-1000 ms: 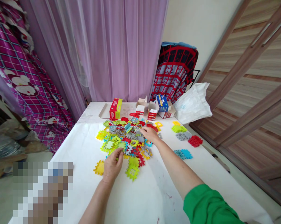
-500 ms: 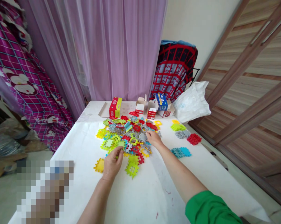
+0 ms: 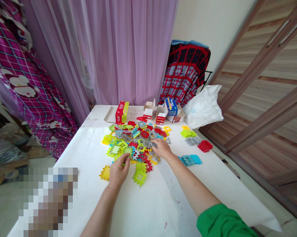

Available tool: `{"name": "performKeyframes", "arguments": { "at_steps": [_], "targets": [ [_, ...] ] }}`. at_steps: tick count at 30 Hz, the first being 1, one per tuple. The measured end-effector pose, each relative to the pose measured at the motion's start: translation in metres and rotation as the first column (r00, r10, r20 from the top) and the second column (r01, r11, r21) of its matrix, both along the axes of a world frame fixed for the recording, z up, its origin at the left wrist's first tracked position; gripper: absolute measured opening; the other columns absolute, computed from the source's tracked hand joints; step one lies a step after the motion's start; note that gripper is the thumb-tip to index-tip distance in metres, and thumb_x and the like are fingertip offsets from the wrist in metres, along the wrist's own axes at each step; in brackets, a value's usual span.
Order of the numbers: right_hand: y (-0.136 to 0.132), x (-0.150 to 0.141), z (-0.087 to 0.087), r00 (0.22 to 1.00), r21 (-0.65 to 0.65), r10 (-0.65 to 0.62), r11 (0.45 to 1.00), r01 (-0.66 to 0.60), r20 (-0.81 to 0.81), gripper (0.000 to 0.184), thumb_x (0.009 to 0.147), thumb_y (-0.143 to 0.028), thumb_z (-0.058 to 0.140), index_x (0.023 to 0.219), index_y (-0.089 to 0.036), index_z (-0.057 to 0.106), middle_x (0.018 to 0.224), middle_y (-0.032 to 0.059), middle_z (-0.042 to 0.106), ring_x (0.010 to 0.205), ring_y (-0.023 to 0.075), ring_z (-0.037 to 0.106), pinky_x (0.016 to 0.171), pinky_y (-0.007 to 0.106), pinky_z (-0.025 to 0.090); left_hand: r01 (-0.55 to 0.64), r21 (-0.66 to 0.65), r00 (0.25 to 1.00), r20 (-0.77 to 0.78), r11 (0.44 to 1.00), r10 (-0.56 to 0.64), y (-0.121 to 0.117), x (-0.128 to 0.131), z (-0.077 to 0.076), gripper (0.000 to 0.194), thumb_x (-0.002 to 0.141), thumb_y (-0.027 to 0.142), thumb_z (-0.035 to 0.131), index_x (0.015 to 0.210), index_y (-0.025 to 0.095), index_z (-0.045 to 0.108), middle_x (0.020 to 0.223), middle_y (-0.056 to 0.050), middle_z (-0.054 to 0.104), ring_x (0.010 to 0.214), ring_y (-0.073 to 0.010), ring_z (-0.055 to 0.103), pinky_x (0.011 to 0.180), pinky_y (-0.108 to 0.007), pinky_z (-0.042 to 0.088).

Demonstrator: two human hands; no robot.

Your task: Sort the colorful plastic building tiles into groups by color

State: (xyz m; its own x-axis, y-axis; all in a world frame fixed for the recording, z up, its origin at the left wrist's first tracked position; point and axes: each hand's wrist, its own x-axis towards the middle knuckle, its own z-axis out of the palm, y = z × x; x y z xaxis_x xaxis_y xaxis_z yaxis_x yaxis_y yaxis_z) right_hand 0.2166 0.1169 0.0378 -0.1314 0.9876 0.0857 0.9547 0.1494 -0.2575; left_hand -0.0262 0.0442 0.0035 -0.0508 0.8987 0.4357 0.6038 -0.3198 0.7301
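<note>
A heap of interlocking plastic tiles (image 3: 132, 135) with notched edges, in green, red, grey, blue and yellow, lies mid-table. My right hand (image 3: 162, 148) is at its right side, fingers closed on the edge of a grey interlocking tile (image 3: 147, 143). At the near left edge of the heap, my left hand (image 3: 118, 170) has its thumb and fingers pinched together; whatever is between them is hidden. A yellow tile (image 3: 105, 172) lies left of that hand. Light green tiles (image 3: 139, 174) lie to its right.
Tiles sorted by colour lie at the right: yellow, green (image 3: 188, 133), grey (image 3: 192, 141), red (image 3: 205, 145) and blue (image 3: 191, 160). Behind the heap stand a red-and-green box (image 3: 122, 112), small open boxes (image 3: 160, 116) and a blue box (image 3: 171, 106). A white bag (image 3: 202, 107) sits at the back right.
My right hand has shifted slightly left and down, and the grey tile at its fingertips has changed angle. My left hand has barely moved. The view has tilted a little.
</note>
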Motion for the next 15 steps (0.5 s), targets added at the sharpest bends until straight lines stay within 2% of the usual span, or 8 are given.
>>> {"name": "performKeyframes", "arguments": {
  "at_steps": [3, 7, 10, 15],
  "targets": [
    [-0.002, -0.002, 0.007, 0.997, 0.022, -0.058, 0.998, 0.057, 0.05, 0.039, 0.083, -0.023, 0.054, 0.121, -0.023, 0.061, 0.131, 0.008, 0.057, 0.119, 0.0244, 0.049, 0.1, 0.04, 0.035, 0.0, -0.005, 1.0, -0.005, 1.0, 0.0, -0.001, 0.0, 0.001, 0.024, 0.087, 0.036, 0.048, 0.098, 0.023, 0.066, 0.076, -0.001, 0.075, 0.066, -0.0152, 0.069, 0.064, -0.025, 0.053],
    [-0.004, -0.011, 0.013, 0.995, 0.033, 0.084, 0.996, -0.086, 0.053, 0.041, 0.082, -0.03, 0.057, 0.122, -0.026, 0.059, 0.134, 0.0053, 0.056, 0.123, 0.0248, 0.044, 0.099, 0.041, 0.033, 0.009, -0.011, 1.0, 0.002, 1.0, -0.009, -0.001, 0.001, 0.002, 0.024, 0.087, 0.035, 0.049, 0.097, 0.023, 0.066, 0.076, -0.001, 0.075, 0.066, -0.0152, 0.069, 0.064, -0.025, 0.053],
    [-0.002, -0.018, 0.015, 0.985, -0.003, 0.161, 0.987, -0.161, 0.059, 0.046, 0.078, -0.03, 0.062, 0.123, -0.026, 0.058, 0.126, 0.0058, 0.061, 0.121, 0.0249, 0.045, 0.095, 0.039, 0.035, 0.007, -0.011, 1.0, 0.011, 1.0, -0.007, -0.002, 0.001, 0.003, 0.024, 0.086, 0.035, 0.048, 0.097, 0.023, 0.066, 0.076, -0.001, 0.075, 0.066, -0.0153, 0.07, 0.063, -0.025, 0.053],
    [0.003, -0.022, 0.017, 0.995, 0.027, 0.098, 0.995, -0.099, 0.03, 0.039, 0.08, -0.021, 0.057, 0.118, -0.026, 0.061, 0.108, 0.0047, 0.068, 0.109, 0.0237, 0.054, 0.092, 0.036, 0.036, 0.007, -0.007, 1.0, 0.023, 1.0, -0.006, -0.001, 0.001, 0.002, 0.025, 0.086, 0.035, 0.049, 0.097, 0.022, 0.066, 0.077, -0.002, 0.075, 0.067, -0.0156, 0.07, 0.063, -0.025, 0.053]
  ]
}}
